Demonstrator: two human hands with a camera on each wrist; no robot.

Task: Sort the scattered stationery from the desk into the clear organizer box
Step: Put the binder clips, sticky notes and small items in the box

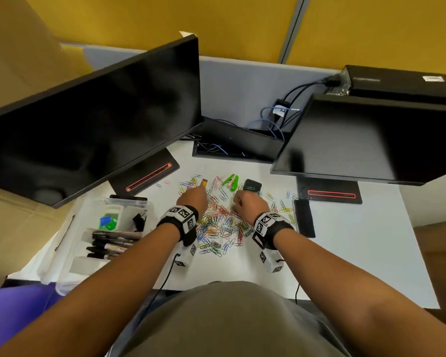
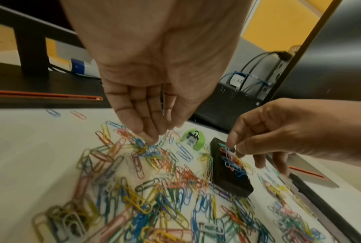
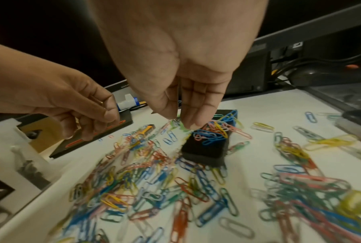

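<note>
Coloured paper clips (image 1: pixel 216 228) lie scattered across the middle of the white desk. My left hand (image 1: pixel 202 193) reaches down into the far left of the heap, and its bunched fingertips (image 2: pixel 152 139) pinch at a knot of clips. My right hand (image 1: pixel 238 202) pinches clips (image 2: pixel 230 148) that cling to a black block (image 3: pixel 204 148). A green stapler-like tool (image 1: pixel 231 182) lies just behind the heap. The clear organizer box (image 1: pixel 125 202) stands at the left and holds markers, black binder clips and small blue and green pieces.
Two dark monitors hang over the desk, and their black bases (image 1: pixel 150 176) (image 1: pixel 331 194) flank the heap. A flat black device (image 1: pixel 304 217) lies right of the clips. A small orange-tipped piece (image 1: pixel 204 182) sits by my left fingertips. A cable tray (image 1: pixel 232 148) lies behind.
</note>
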